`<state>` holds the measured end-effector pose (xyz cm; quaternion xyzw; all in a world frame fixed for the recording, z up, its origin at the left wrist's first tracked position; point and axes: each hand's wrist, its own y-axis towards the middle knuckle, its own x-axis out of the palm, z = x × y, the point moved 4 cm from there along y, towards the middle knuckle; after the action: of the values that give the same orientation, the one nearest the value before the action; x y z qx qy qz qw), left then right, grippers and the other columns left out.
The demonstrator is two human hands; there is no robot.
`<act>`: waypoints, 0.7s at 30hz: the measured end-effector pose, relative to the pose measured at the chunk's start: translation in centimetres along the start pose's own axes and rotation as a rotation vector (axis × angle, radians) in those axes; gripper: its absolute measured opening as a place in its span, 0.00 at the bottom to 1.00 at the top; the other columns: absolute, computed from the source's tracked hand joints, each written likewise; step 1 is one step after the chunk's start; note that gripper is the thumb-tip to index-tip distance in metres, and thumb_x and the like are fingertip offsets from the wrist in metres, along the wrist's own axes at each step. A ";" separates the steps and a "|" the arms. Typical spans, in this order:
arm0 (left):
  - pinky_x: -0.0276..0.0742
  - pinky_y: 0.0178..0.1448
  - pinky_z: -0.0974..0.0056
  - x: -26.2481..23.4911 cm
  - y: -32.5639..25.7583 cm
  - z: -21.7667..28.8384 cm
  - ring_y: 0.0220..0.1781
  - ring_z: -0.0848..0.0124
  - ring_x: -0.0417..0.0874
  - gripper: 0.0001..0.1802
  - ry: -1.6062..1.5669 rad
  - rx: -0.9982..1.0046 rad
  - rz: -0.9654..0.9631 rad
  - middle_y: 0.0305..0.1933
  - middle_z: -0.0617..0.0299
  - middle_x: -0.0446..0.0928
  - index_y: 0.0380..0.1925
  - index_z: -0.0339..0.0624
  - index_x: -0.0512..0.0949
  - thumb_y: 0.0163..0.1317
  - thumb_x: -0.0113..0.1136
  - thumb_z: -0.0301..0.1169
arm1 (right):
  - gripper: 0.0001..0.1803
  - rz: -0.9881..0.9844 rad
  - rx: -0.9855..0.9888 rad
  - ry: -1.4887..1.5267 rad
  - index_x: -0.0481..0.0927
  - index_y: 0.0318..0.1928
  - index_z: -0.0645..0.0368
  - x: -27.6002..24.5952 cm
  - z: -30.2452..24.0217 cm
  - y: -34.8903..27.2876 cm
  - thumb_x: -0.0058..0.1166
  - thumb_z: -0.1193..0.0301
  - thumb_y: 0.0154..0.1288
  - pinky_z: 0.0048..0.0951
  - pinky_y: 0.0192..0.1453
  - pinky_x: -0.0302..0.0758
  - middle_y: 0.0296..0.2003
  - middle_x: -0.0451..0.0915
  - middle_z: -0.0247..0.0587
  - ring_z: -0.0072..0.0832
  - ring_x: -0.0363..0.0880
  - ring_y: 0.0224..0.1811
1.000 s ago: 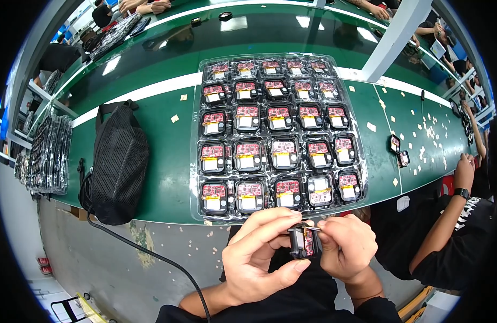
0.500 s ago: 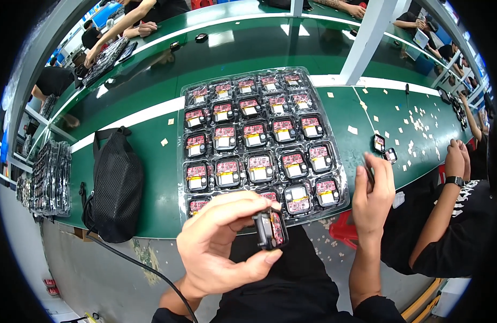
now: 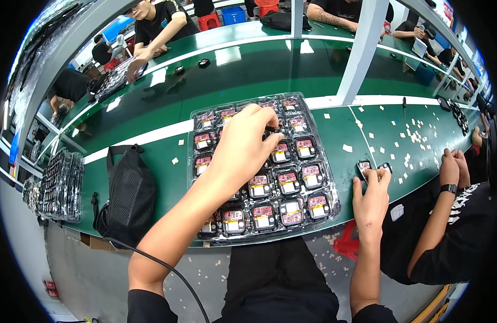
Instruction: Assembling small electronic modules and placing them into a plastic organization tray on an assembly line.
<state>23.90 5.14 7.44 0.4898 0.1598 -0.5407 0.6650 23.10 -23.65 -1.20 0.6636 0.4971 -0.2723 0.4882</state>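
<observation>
Glossy plastic tray [image 3: 333,200], smooth shiny tabletop [image 3: 170,185], matt bag [image 3: 131,185] of rough mesh cloth

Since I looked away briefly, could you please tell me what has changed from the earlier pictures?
The left hand has moved forward from in front of the tray to over it, a dark unit apparently in its grip. The right hand has left that unit and gone right, to two loose units. The black bag stays left of the tray.

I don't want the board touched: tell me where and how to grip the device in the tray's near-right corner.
Probably pinch the device by opposite sides of its black rim, coming from above: it sits pocketed in the tray, red board facing up.
</observation>
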 end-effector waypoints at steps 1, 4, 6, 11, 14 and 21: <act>0.80 0.47 0.58 0.3 0.4 -0.3 0.40 0.57 0.82 0.11 -0.001 0.003 0.000 0.36 0.54 0.79 0.33 0.36 0.79 0.55 0.71 0.29 | 0.13 0.017 -0.018 0.007 0.76 0.47 0.63 -0.3 -0.1 -0.2 0.61 0.70 0.66 0.49 0.45 0.77 0.54 0.71 0.56 0.55 0.81 0.42; 0.77 0.47 0.55 1.3 0.8 -0.7 0.41 0.54 0.81 0.12 0.077 -0.004 -0.080 0.34 0.53 0.80 0.34 0.37 0.83 0.56 0.71 0.35 | 0.11 0.035 -0.016 0.016 0.76 0.43 0.62 -0.5 0.2 -0.5 0.62 0.71 0.65 0.48 0.45 0.77 0.55 0.73 0.53 0.53 0.82 0.42; 0.77 0.49 0.54 1.7 0.6 -0.4 0.42 0.54 0.82 0.14 0.202 0.047 -0.113 0.33 0.52 0.80 0.38 0.39 0.86 0.57 0.70 0.38 | 0.10 0.005 -0.070 0.081 0.76 0.41 0.61 -0.3 0.6 -0.6 0.62 0.72 0.64 0.47 0.44 0.76 0.51 0.76 0.48 0.50 0.82 0.41; 0.76 0.53 0.53 1.9 0.0 -0.2 0.45 0.54 0.81 0.12 0.315 0.069 -0.110 0.38 0.52 0.81 0.40 0.38 0.86 0.64 0.63 0.34 | 0.10 -0.007 -0.056 0.109 0.75 0.39 0.61 -0.4 0.6 -0.8 0.63 0.75 0.61 0.45 0.44 0.76 0.45 0.78 0.45 0.49 0.81 0.41; 0.75 0.55 0.54 2.0 -0.1 -0.2 0.47 0.53 0.80 0.12 0.344 0.090 -0.127 0.42 0.52 0.81 0.43 0.37 0.85 0.65 0.61 0.32 | 0.10 0.020 -0.089 0.188 0.76 0.39 0.62 -0.6 0.6 -0.6 0.64 0.77 0.59 0.46 0.44 0.75 0.43 0.78 0.47 0.51 0.81 0.42; 0.75 0.59 0.55 -0.6 -1.8 4.3 0.53 0.53 0.80 0.17 -0.041 0.198 -0.036 0.50 0.51 0.79 0.50 0.35 0.81 0.61 0.66 0.29 | 0.20 0.124 -0.217 0.722 0.77 0.42 0.64 -4.0 -1.9 -3.0 0.71 0.80 0.49 0.17 0.21 0.56 0.50 0.82 0.49 0.11 0.55 0.16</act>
<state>20.68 2.03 9.08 0.5391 0.1008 -0.5755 0.6066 18.64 -23.42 1.76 0.6903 0.6219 0.0633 0.3644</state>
